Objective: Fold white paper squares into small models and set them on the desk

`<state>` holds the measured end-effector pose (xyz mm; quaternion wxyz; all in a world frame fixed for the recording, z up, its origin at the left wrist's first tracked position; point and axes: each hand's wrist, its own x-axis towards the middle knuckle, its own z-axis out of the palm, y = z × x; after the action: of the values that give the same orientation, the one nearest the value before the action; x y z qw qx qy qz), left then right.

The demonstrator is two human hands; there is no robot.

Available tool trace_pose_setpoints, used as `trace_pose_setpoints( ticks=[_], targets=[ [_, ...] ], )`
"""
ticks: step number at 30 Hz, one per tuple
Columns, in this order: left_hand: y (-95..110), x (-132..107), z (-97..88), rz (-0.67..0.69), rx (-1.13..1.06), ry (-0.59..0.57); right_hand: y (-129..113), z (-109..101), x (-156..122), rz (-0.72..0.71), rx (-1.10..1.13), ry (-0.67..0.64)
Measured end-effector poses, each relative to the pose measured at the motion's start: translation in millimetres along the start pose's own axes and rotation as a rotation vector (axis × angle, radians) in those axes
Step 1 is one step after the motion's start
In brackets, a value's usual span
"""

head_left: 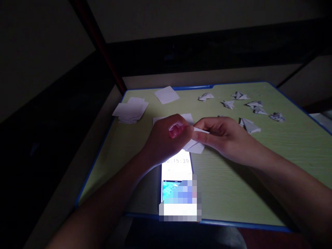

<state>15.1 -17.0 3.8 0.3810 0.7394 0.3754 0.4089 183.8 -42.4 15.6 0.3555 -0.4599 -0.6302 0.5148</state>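
Between my two hands is a small piece of folded white paper (196,146), held above a lit phone (176,171) that lies on the table. My left hand (169,136) pinches the paper's left side between thumb and curled fingers. From the right, my right hand (225,136) grips its upper edge, the thumb lying along the front. Both hands partly cover the paper, so its full shape does not show. Just behind my hands lies another white sheet (187,118), partly hidden by them.
The pale green table (259,173) has a blue edge. A stack of white paper (131,110) lies at the left, and a single square sheet (167,94) at the back. Several folded paper pieces (249,125) are scattered at the right. The room around is dark.
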Motion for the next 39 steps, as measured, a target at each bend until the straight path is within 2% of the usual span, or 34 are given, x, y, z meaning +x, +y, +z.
trace_pose_setpoints(
  ticks=[7, 14, 17, 23, 28, 33, 39],
  targets=[
    [3, 0, -0.9, -0.003, -0.047, 0.021, -1, 2, 1, 0.018, 0.017, 0.026],
    [0, 2, 0.5, -0.068, -0.135, 0.055, 4, 0, 2, 0.083, 0.046, -0.047],
    [0, 3, -0.2, -0.07, -0.167, 0.02, 7, 0, 2, 0.056, 0.062, -0.07],
    [3, 4, -4.3, -0.105, -0.121, -0.018, 10, 3, 1, 0.04, 0.083, -0.058],
    [-1, 5, -5.0, -0.108, -0.101, 0.047, 9, 3, 4, 0.033, 0.115, -0.069],
    [-3, 6, -5.4, -0.095, -0.139, 0.101, 5, 0, 6, -0.032, 0.113, 0.036],
    [-2, 6, -6.0, -0.101, -0.189, 0.026, 7, 1, 7, 0.001, 0.166, 0.1]
  ],
)
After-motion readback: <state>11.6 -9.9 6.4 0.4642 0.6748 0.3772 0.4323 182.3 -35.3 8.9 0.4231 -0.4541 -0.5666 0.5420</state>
